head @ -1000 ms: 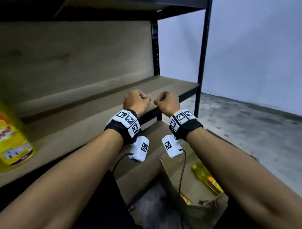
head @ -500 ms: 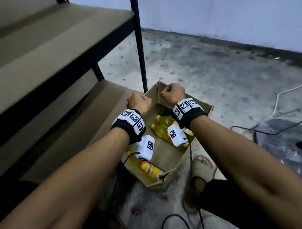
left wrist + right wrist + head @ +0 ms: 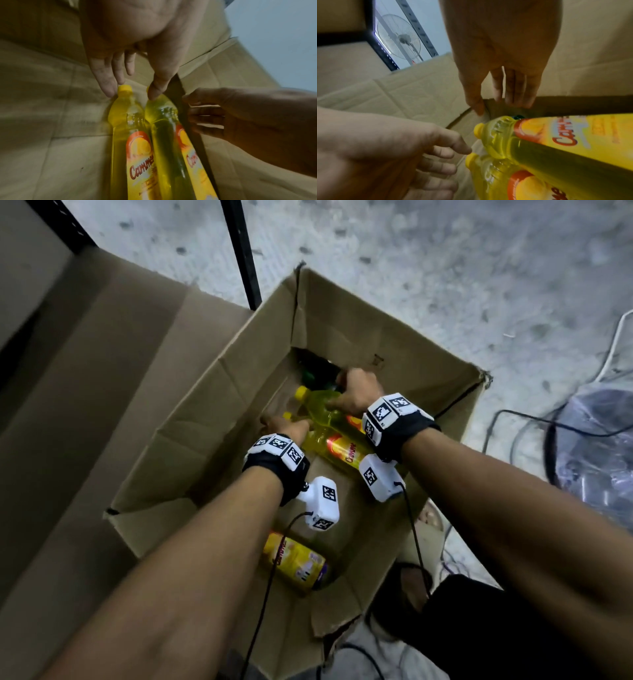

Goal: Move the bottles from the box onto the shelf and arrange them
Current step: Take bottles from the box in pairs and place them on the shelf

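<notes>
The open cardboard box [image 3: 205, 392] stands on the floor beside the shelf [image 3: 85, 354]. Two yellow bottles lie side by side in its far end [image 3: 325, 405] [image 3: 337, 450], caps pointing away from me. My left hand [image 3: 284, 424] reaches the necks with straight fingers [image 3: 109, 86]; its thumb touches the right bottle [image 3: 163, 121], and the fingers lie beside the cap of the left bottle [image 3: 126, 121]. My right hand [image 3: 358, 393] hovers over the upper bottle [image 3: 556, 142], fingers [image 3: 518, 97] straight, holding nothing. A third yellow bottle [image 3: 294, 563] lies near the front.
A dark bottle with a green cap [image 3: 310, 376] lies in the box's far corner. The shelf's black post [image 3: 241, 251] stands just behind the box. Cables [image 3: 513, 419], a plastic bag [image 3: 599, 446] and my sandalled foot [image 3: 431, 518] are at the right.
The head view swung down from the shelf to the box. Both hands, clenched as fists before, dropped into the box and opened over the two yellow bottles.
</notes>
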